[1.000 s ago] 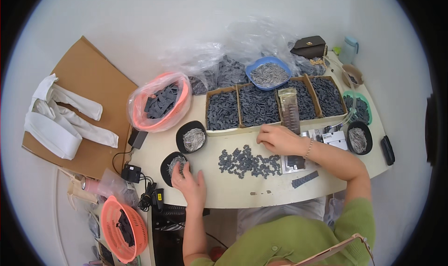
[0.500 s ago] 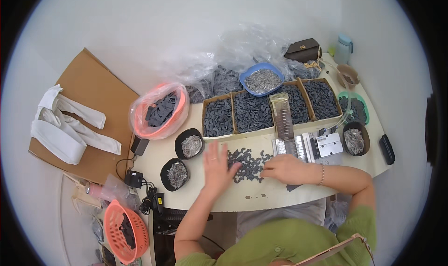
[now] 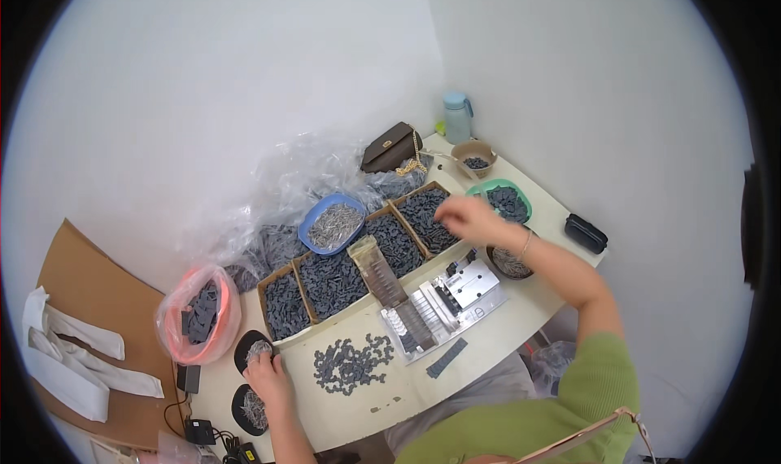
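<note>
At near left of the table (image 3: 521,334), left hand (image 3: 268,376) pinched small, light, slippery metal pins from a black dish (image 3: 254,352); right hand (image 3: 464,216) hovered loosely open over stiff dark pieces (image 3: 427,216).

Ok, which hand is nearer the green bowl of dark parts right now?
The right. The right hand hovers just left of the green bowl, almost at its rim; the left hand is far off by the small black dishes.

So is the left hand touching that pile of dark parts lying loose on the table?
Apart. In the head view the left hand sits at the small black bowl, and a strip of bare table separates it from the loose pile of dark parts.
</note>
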Tool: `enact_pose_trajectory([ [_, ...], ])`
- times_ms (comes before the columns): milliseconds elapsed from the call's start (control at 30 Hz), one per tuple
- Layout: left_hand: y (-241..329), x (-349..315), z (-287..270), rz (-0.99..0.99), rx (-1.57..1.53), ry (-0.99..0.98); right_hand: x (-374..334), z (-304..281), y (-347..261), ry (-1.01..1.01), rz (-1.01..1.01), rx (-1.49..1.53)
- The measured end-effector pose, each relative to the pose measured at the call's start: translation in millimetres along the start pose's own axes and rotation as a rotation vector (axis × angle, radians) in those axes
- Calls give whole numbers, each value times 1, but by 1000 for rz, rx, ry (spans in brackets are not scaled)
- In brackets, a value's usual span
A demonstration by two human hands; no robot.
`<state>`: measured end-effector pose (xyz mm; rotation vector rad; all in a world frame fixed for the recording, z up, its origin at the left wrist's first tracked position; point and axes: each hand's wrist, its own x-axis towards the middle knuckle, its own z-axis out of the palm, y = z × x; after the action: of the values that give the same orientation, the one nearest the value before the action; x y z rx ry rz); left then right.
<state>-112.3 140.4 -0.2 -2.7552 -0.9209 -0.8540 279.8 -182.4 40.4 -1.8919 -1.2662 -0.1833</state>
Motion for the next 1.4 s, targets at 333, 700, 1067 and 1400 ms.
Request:
enact_pose_trajectory([
  [333, 23, -3, -5, 44, -283, 80, 42, -46, 41, 355, 158, 54],
  [700, 15, -45, -47, -192, 93, 86, -15, 87, -114, -429, -546, -2],
  [1067, -13, -67, -36, -256, -104, 89, -5, 168, -125, -634, -570, -142],
  [1400, 65, -38, -18, 153, -411, -57, -6, 96, -107, -514, -238, 79],
])
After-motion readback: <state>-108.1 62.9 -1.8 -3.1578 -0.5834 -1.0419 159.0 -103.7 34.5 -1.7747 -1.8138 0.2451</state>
